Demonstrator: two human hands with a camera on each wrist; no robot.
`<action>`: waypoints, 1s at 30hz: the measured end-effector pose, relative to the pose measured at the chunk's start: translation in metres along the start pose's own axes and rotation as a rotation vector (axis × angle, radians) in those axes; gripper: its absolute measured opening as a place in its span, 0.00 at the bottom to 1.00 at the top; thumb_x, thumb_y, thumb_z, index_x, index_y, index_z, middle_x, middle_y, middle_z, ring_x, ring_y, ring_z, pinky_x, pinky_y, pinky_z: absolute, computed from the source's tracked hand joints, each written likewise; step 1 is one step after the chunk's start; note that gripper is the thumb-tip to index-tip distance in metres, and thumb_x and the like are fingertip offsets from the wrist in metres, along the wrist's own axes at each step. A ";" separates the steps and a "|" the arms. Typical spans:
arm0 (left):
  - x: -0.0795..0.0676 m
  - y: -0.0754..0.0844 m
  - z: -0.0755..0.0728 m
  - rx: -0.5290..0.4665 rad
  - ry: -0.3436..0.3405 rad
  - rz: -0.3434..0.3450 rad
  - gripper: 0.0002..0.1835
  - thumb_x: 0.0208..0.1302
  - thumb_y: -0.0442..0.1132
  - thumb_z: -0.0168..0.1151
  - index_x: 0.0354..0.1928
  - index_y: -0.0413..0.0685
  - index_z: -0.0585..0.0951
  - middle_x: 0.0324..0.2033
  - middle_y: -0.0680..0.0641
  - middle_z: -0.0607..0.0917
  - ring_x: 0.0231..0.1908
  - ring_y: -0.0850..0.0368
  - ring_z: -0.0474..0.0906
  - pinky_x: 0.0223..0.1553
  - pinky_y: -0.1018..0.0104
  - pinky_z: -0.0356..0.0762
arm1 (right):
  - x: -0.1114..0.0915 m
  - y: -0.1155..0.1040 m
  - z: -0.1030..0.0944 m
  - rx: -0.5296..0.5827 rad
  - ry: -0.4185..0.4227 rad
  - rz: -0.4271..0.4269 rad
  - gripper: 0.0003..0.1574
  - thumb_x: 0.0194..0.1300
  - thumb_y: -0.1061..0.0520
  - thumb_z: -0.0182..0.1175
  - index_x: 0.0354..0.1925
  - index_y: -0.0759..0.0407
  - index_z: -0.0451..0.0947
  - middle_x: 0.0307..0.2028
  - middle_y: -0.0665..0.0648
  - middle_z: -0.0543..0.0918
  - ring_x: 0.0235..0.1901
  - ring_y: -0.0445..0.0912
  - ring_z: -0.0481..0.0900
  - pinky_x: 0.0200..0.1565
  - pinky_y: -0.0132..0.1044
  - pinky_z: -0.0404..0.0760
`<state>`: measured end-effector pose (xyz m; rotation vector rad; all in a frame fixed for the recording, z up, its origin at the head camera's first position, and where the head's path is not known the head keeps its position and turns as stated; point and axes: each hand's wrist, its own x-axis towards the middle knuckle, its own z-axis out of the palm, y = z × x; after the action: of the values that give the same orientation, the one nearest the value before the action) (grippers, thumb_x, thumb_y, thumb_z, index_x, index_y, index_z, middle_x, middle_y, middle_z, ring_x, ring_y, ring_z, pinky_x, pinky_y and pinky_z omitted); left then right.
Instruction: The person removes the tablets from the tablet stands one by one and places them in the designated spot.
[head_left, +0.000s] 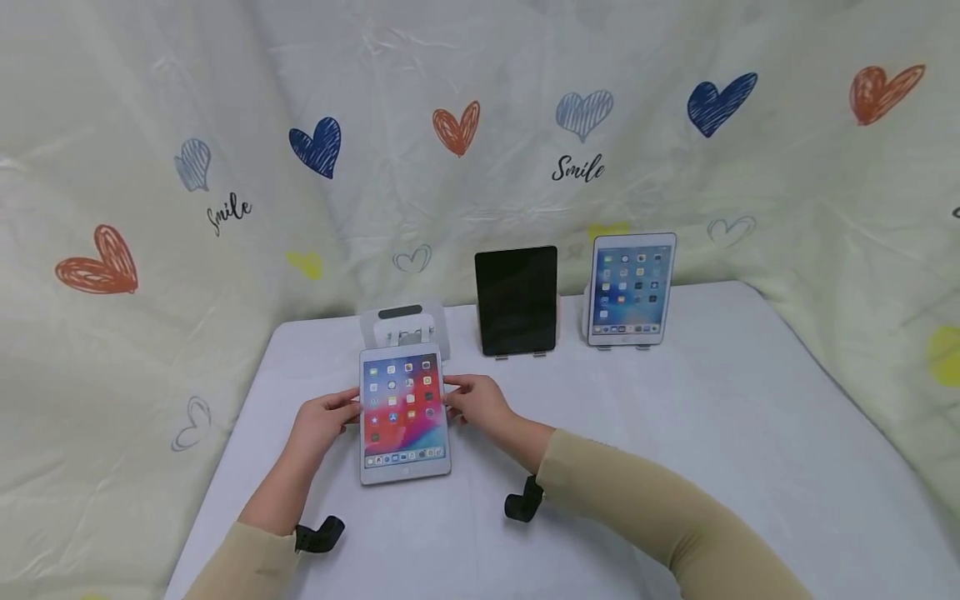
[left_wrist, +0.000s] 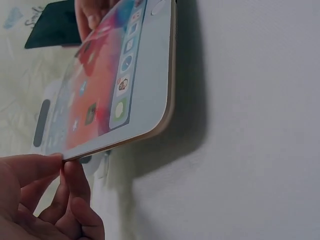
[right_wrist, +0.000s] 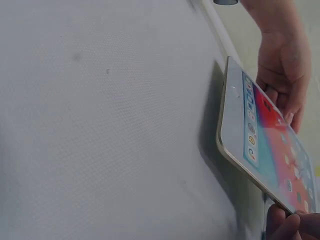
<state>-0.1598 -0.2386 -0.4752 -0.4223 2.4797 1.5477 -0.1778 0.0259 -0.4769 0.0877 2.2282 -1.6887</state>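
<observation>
A white tablet [head_left: 405, 414] with a lit red and blue home screen is held between both hands, above the white table. On its left edge my left hand [head_left: 321, 421] pinches it between thumb and fingers. My right hand [head_left: 480, 403] pinches the opposite edge. In the left wrist view the left fingers [left_wrist: 76, 180] curl under the tablet's rim, and a shadow lies below it. The right wrist view shows right fingertips [right_wrist: 286, 226] at the tablet's edge. Just behind the tablet stands a white tablet stand [head_left: 372, 327], its lower part hidden.
A black-screened tablet [head_left: 517, 302] leans on a stand at the back of the table [head_left: 675, 433]. To its right, another white tablet [head_left: 632, 290] with a lit blue screen rests on a stand. A curtain [head_left: 510, 50] printed with hearts hangs behind.
</observation>
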 end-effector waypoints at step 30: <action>-0.002 -0.014 0.009 0.209 -0.094 -0.082 0.19 0.69 0.39 0.61 0.58 0.37 0.81 0.48 0.40 0.83 0.35 0.55 0.81 0.39 0.64 0.80 | -0.011 0.004 0.009 -0.256 -0.089 0.074 0.26 0.65 0.58 0.66 0.60 0.66 0.77 0.26 0.57 0.83 0.24 0.50 0.84 0.29 0.36 0.82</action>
<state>-0.1533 -0.2361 -0.4900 -0.4014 2.4855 1.2326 -0.1643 0.0207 -0.4794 0.0311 2.3219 -1.3315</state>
